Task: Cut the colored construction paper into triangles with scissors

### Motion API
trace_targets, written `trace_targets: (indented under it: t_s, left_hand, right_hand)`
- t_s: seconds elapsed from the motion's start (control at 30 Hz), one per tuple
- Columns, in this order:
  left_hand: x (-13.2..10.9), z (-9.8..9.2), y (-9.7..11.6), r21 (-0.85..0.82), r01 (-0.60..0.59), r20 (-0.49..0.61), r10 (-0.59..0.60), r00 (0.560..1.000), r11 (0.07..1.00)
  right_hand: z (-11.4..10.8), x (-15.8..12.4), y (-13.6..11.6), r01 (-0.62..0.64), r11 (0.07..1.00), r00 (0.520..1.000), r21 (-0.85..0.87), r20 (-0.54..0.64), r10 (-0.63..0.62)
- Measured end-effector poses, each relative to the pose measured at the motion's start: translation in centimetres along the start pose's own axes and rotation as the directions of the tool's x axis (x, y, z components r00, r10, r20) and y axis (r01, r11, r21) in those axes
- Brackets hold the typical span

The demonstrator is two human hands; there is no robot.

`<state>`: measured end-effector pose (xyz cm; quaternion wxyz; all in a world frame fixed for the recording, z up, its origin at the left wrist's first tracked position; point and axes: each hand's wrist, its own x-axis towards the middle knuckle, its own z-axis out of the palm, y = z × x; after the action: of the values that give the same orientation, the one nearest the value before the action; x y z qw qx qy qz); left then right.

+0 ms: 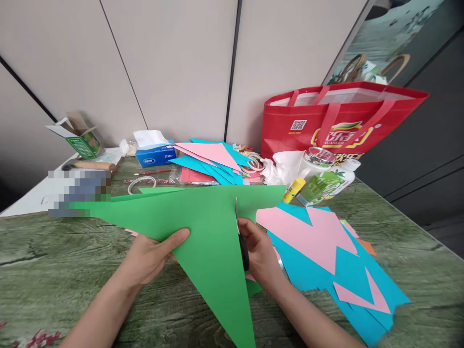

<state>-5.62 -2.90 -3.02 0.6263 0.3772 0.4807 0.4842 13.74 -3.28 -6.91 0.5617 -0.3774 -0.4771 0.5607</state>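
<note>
A large sheet of green paper [206, 222], cut into a pointed shape, is held up over the table. My left hand [155, 253] pinches it at the inner corner, thumb on top and fingers underneath. My right hand [259, 251] is closed round the dark handle of a pair of scissors [244, 252]. One thin blade shows above the paper, at the edge of a cut on the right side; the rest of the scissors is partly hidden by the sheet and my fingers.
Blue paper [304, 266] and pink paper pieces [311, 232] lie at right. A yellow glue stick [293, 190], a green carton [317, 188] and a red bag [290, 125] stand behind. More coloured paper [213, 157], a blue tissue box [155, 155] and an opened green box [83, 145] are along the back.
</note>
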Motion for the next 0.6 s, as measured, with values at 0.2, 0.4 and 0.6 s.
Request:
trace_targets:
  t_s: [0.2,0.4,0.6]
  left_hand:
    - [-0.28,0.67,0.13,-0.027,0.032,-0.007,-0.032,0.999,0.999]
    - [-0.26,0.63,0.18,-0.016,0.08,-0.013,-0.08,0.997,0.997]
    - [-0.27,0.54,0.2,-0.02,0.096,-0.018,-0.096,0.995,0.995]
  right_hand:
    - [0.0,0.01,0.37,0.032,0.999,0.999,0.02,-0.038,-0.031]
    - [-0.04,-0.05,0.76,0.025,0.998,0.999,0.05,-0.041,-0.022]
    - [-0.12,-0.01,0.75,0.017,0.999,0.998,0.049,-0.055,-0.015]
